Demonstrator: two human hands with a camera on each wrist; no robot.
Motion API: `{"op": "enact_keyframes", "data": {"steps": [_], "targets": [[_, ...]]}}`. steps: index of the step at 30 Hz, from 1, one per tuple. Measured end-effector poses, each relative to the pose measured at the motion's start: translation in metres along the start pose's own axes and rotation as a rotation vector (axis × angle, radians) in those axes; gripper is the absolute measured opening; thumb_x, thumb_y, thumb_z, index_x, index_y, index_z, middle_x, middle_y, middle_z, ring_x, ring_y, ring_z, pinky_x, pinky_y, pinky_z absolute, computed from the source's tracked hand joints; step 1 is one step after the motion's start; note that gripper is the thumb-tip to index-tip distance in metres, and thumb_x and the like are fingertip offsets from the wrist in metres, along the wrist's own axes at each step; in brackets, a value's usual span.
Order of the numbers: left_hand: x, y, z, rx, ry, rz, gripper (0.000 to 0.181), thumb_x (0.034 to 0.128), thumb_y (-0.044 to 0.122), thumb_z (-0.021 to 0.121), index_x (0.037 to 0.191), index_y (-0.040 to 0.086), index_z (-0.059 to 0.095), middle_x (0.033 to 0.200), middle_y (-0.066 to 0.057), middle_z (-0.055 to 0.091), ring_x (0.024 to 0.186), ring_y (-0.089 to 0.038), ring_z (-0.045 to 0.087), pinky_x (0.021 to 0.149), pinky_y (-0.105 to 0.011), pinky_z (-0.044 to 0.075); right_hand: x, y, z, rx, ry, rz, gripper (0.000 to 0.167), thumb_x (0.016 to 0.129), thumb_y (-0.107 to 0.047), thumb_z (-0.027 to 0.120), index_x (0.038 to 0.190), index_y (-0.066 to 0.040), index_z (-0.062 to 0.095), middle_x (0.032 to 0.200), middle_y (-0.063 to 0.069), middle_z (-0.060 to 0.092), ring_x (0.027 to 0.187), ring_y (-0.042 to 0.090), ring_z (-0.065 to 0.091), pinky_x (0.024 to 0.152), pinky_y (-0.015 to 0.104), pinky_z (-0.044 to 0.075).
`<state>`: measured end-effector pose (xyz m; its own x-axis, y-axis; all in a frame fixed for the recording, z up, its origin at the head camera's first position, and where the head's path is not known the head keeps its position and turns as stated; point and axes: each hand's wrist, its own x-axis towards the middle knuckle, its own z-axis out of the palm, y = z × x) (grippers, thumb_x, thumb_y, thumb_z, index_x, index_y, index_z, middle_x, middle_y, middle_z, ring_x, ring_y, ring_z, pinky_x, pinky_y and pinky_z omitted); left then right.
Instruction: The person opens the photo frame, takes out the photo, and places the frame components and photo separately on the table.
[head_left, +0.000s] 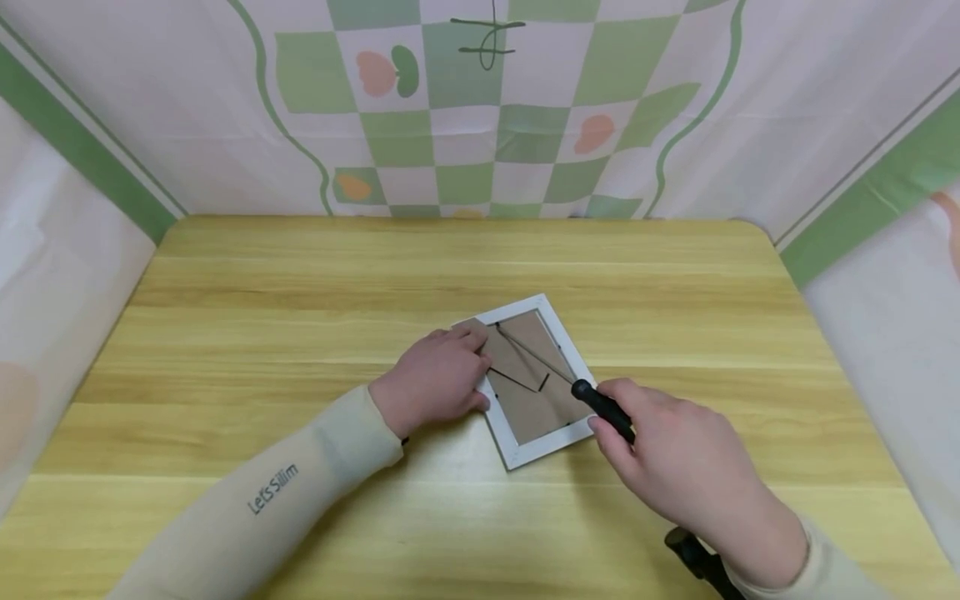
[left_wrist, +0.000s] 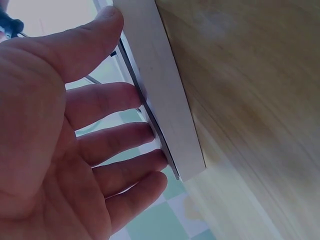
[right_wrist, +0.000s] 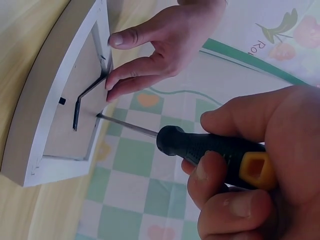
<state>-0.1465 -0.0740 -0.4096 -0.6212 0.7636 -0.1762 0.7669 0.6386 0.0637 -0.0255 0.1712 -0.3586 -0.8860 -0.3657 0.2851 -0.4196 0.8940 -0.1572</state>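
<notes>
A white picture frame lies face down and slanted on the table, its brown backing board showing. My left hand rests on the frame's left side. In the left wrist view, its fairly straight fingers touch the edge by the board, and the thumb lies on the white side. My right hand grips a screwdriver with a black and yellow handle. The screwdriver's tip reaches the far inner edge of the frame, by a small dark tab. A bent black strip stands out from the board.
The wooden table has rounded far corners. A white and green checked cloth hangs behind it and along both sides. A black strap piece is at my right wrist.
</notes>
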Motion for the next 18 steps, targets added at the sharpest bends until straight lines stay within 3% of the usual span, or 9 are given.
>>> {"op": "enact_keyframes", "data": {"steps": [10, 18], "targets": [[0.000, -0.001, 0.000, 0.011, 0.046, 0.019, 0.035, 0.0874, 0.042, 0.073, 0.104, 0.012, 0.072, 0.117, -0.007, 0.057, 0.115, -0.022, 0.051, 0.084, -0.037, 0.050, 0.002, -0.006, 0.002, -0.001, -0.002, 0.022, 0.020, 0.086, -0.026, 0.068, 0.099, -0.011, 0.064, 0.068, -0.008, 0.057, 0.049, 0.006, 0.043, 0.040, 0.029, 0.034], [0.001, -0.002, 0.001, 0.004, 0.061, 0.023, 0.032, 0.0865, 0.041, 0.074, 0.101, 0.013, 0.072, 0.117, -0.006, 0.057, 0.116, -0.021, 0.050, 0.079, -0.036, 0.051, 0.004, -0.011, 0.003, -0.010, -0.003, 0.038, 0.018, 0.086, -0.026, 0.067, 0.096, -0.011, 0.063, 0.066, -0.008, 0.054, 0.048, 0.007, 0.041, 0.040, 0.030, 0.033]]}}
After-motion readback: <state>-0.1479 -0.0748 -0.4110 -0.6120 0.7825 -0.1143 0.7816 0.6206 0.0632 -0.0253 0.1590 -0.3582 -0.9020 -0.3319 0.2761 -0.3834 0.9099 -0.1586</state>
